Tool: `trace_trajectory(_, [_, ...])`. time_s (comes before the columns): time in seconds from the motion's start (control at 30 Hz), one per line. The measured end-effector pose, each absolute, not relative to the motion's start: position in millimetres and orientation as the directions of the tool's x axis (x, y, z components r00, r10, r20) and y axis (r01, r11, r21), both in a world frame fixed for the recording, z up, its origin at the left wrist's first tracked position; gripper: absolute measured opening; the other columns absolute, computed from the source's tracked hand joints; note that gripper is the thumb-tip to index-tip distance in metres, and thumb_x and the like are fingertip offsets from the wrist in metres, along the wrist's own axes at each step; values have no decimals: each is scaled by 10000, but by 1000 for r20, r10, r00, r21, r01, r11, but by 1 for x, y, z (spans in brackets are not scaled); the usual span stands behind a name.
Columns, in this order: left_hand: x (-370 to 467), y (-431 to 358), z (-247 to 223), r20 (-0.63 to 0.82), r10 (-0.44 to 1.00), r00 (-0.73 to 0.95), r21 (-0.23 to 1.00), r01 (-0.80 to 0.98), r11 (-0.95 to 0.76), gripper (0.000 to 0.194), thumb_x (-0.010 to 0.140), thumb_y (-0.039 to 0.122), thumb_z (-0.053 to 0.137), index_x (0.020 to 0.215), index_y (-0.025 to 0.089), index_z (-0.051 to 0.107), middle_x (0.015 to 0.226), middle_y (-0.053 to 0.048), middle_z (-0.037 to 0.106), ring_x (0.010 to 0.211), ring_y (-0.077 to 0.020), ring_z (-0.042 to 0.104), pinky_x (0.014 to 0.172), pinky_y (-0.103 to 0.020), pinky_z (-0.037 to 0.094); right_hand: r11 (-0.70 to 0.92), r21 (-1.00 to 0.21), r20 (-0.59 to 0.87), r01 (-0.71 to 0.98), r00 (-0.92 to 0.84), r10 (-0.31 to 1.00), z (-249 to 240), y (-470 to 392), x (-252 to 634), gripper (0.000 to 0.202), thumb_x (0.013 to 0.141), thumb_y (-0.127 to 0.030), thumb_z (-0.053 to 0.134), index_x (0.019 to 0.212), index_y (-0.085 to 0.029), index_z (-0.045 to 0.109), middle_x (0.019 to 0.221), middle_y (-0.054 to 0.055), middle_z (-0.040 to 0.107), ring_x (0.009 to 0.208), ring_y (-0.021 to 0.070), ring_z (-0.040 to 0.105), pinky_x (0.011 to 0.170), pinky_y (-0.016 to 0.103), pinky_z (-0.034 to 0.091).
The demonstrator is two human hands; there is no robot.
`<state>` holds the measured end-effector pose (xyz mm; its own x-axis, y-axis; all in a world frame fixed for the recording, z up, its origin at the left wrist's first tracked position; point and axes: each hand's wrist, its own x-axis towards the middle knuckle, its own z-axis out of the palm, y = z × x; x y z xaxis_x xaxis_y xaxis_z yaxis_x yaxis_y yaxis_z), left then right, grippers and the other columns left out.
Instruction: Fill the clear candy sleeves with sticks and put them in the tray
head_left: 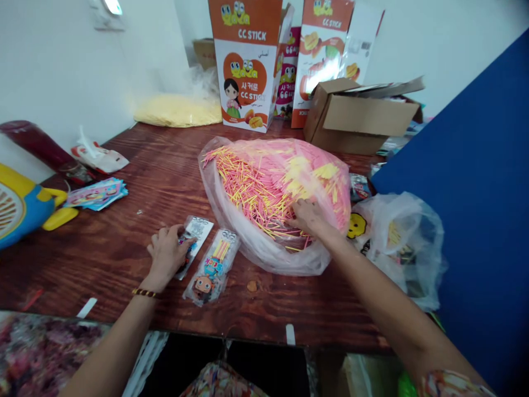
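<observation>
A large clear plastic bag (285, 264) lies open on the table, heaped with thin pink and yellow sticks (252, 193). My right hand (308, 216) reaches into the bag's mouth, its bent fingers closed among the sticks, with the fingertips partly hidden. On the left, my left hand (167, 251) pinches the side of a small clear printed packet (199, 230) that lies on the tabletop. Beside it, to the right, rests a second printed packet (212, 270) with several pink and yellow sticks showing at its upper end.
Behind the bag stand a tall CC Stick carton (248, 71), another carton (318, 60) and an opened brown box (367, 118). A white plastic bag (409, 248) sits at right by a blue panel (475, 193). Printed sachets (99, 194) and a yellow-blue object (25, 207) are left.
</observation>
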<state>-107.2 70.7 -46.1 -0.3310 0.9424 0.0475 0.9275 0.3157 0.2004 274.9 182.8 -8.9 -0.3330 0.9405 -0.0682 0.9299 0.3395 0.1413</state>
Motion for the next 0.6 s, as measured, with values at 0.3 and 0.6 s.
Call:
trace_trajectory(0.3, [-111, 71, -50, 59, 945, -322, 227, 926, 301, 532, 886, 531, 524, 1288, 190, 595, 1233, -176, 581, 1147, -388, 509, 891, -484, 422, 545, 170, -27, 821, -549, 835, -11, 193, 273, 375, 846, -241, 639, 1204, -143, 587, 1218, 165, 607, 1093, 299, 537, 875, 376, 355])
trace_trajectory(0.6, [-112, 72, -51, 91, 942, -322, 341, 899, 274, 467, 868, 478, 559, 1251, 211, 573, 1234, -150, 600, 1150, -367, 512, 921, -492, 410, 692, 268, -17, 670, -715, 699, -23, 216, 270, 231, 909, -205, 536, 1094, -131, 652, 1139, 171, 618, 1059, 304, 508, 872, 397, 342])
